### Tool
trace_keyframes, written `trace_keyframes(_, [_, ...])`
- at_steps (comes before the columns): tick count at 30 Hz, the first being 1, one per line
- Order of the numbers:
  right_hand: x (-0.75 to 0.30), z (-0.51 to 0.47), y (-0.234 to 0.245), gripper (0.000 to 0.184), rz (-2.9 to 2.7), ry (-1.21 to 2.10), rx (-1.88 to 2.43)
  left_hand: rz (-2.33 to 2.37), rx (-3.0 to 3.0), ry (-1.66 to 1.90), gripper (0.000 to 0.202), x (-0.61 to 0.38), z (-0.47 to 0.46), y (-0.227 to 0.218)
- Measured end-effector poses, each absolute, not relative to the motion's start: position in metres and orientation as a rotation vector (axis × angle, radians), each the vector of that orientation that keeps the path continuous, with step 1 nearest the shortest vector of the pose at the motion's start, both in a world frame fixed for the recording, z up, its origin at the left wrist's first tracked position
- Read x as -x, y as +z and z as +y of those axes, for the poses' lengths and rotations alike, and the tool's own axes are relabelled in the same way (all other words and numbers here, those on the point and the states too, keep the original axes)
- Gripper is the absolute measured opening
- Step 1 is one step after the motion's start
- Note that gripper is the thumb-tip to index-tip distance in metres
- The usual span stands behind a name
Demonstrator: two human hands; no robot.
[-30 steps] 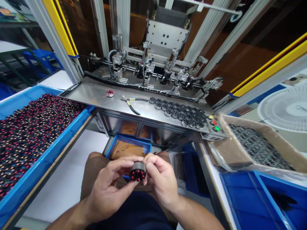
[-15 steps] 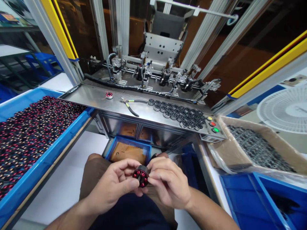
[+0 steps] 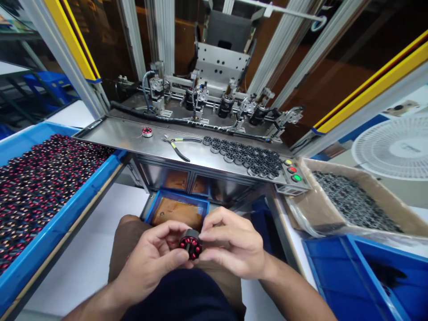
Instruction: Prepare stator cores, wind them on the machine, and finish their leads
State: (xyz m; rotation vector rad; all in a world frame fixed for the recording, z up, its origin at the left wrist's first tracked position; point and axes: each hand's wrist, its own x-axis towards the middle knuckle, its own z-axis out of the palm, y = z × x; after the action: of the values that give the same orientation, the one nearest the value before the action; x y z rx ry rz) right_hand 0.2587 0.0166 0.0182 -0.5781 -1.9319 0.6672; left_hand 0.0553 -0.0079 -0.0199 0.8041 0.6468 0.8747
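Left hand (image 3: 152,256) and right hand (image 3: 236,245) grasp a wound core (image 3: 191,245); beyond them, dark cores (image 3: 245,154) on the worktop (image 3: 117,134) appear unwound.

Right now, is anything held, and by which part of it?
The left grip holds a round red-coiled part by its outer side. The right grip is at its right edge; pinching or not, unclear.

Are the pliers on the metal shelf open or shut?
Open. The pliers lie on the metal shelf with their two handles spread apart in a V.
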Motion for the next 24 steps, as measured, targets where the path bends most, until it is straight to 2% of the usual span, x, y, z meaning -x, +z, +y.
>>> trace_keyframes(6, [-0.255,0.009,0.024,0.009,-1.985,0.49,0.673,0.627,-0.812,0.953,0.026,-0.055,-0.011,-0.023])
trace_keyframes(12, [-0.251,0.008,0.033,0.008,-1.991,0.51,0.725,0.393,-0.647,1.216,0.057,-0.064,0.0,-0.014])
trace_keyframes(14, [-0.251,0.01,0.035,0.008,-2.018,0.534,0.688,0.367,-0.572,1.108,0.055,-0.067,0.006,-0.013])
trace_keyframes(16, [-0.252,0.012,0.038,0.008,-2.047,0.56,0.657,0.323,-0.543,0.806,0.052,-0.068,0.01,-0.015])
trace_keyframes(18, [-0.254,0.012,0.04,0.008,-2.073,0.576,0.647,0.254,-0.554,0.509,0.061,-0.068,0.01,-0.019])
trace_keyframes(20, [-0.256,0.01,0.043,0.007,-2.09,0.554,0.663,0.227,-0.595,0.464,0.055,-0.067,0.008,-0.021])
trace_keyframes(24, [-0.257,0.006,0.044,0.009,-2.047,0.476,0.792,0.338,-0.673,0.791,0.022,-0.065,0.002,-0.016])
